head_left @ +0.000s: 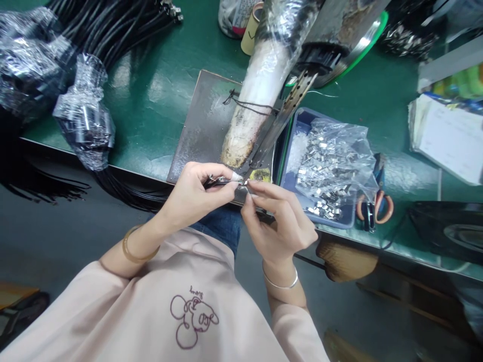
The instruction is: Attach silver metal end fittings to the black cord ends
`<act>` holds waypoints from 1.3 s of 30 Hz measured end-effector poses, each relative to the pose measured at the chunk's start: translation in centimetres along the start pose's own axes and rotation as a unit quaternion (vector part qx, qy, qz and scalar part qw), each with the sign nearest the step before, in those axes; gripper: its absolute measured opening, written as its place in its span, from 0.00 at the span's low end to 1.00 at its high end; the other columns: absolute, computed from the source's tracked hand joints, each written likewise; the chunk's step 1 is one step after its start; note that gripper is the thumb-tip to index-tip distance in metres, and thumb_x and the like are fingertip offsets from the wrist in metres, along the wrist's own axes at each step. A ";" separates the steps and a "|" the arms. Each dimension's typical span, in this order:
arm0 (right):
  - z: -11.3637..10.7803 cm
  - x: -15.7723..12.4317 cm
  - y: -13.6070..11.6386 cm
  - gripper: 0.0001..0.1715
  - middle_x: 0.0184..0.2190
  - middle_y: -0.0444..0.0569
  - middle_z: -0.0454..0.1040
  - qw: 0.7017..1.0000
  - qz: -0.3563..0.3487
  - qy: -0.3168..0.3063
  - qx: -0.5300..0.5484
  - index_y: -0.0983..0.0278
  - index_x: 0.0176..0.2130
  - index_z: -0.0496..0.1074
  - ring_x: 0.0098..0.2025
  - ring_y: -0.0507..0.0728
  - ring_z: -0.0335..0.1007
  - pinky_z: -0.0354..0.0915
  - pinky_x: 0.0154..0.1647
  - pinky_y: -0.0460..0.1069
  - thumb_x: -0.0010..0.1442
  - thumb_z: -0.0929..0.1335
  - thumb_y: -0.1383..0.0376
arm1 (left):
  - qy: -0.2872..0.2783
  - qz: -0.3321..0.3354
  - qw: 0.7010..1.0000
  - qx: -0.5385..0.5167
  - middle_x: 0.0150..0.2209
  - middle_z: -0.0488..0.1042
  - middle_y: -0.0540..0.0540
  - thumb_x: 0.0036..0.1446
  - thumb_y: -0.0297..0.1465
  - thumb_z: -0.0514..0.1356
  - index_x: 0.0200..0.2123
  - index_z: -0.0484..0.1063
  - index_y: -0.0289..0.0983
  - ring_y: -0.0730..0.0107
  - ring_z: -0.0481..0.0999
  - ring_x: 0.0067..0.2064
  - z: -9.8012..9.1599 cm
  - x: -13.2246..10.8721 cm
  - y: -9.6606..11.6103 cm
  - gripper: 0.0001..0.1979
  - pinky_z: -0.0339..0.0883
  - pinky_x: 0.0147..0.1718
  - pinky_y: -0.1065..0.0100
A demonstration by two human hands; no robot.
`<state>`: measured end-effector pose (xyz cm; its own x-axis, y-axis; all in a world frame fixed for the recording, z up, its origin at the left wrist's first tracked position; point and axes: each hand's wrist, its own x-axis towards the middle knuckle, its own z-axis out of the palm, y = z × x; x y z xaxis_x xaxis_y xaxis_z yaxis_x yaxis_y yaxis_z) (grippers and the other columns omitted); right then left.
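Note:
My left hand (199, 193) is closed in a pinch on the end of a black cord (215, 182), just in front of a soldering iron (277, 120) that slants down on a stand. My right hand (277, 211) pinches a tiny shiny metal clip (245, 184) at the cord's end, and the fingertips of both hands nearly meet there. A yellow sponge pad (261, 174) lies right behind my fingers. Beneath them is a grey metal plate (199, 120). Fingers partly hide where cord and clip join.
A blue tray (289, 173) holds a plastic bag of small metal clips (332, 161). Orange-handled scissors (384, 207) lie to its right. Plastic-wrapped bundles of black cords (86, 118) are at the left. A paper pad (449, 136) sits farther right on the green table (151, 100).

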<state>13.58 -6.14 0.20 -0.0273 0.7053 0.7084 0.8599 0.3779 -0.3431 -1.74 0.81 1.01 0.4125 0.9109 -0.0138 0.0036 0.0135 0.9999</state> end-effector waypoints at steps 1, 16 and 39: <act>0.0 0.0 0.0 0.12 0.39 0.47 0.84 1.000 -0.003 -0.005 0.000 0.60 0.34 0.70 0.39 0.52 0.82 0.78 0.42 0.46 0.58 0.73 0.76 | -0.004 -0.006 1.000 -0.002 0.19 0.64 0.54 0.51 0.25 0.63 0.26 0.79 0.33 0.81 0.56 0.22 -0.1 0.0 0.0 0.05 0.50 0.19 0.75; 0.0 -0.5 0.4 0.11 0.39 0.47 0.83 0.999 0.025 0.010 0.022 0.60 0.39 0.71 0.39 0.54 0.83 0.78 0.41 0.48 0.60 0.72 0.74 | -0.026 -0.001 1.000 0.014 0.20 0.67 0.54 0.53 0.27 0.63 0.27 0.78 0.34 0.80 0.57 0.21 0.2 -0.5 0.1 0.05 0.53 0.20 0.73; 0.5 -1.0 -0.1 0.12 0.38 0.46 0.81 0.993 0.074 0.041 0.085 0.61 0.40 0.72 0.39 0.53 0.81 0.77 0.39 0.47 0.60 0.72 0.76 | -0.041 -0.014 0.998 -0.050 0.19 0.65 0.54 0.56 0.30 0.62 0.28 0.74 0.33 0.79 0.61 0.21 0.0 -1.3 -0.5 0.07 0.56 0.22 0.73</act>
<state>13.23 -6.60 -0.80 0.1392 0.7123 0.6879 0.7531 0.3749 -0.5406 -2.31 -0.36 0.52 0.4873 0.8725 -0.0369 -0.0738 0.0833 0.9938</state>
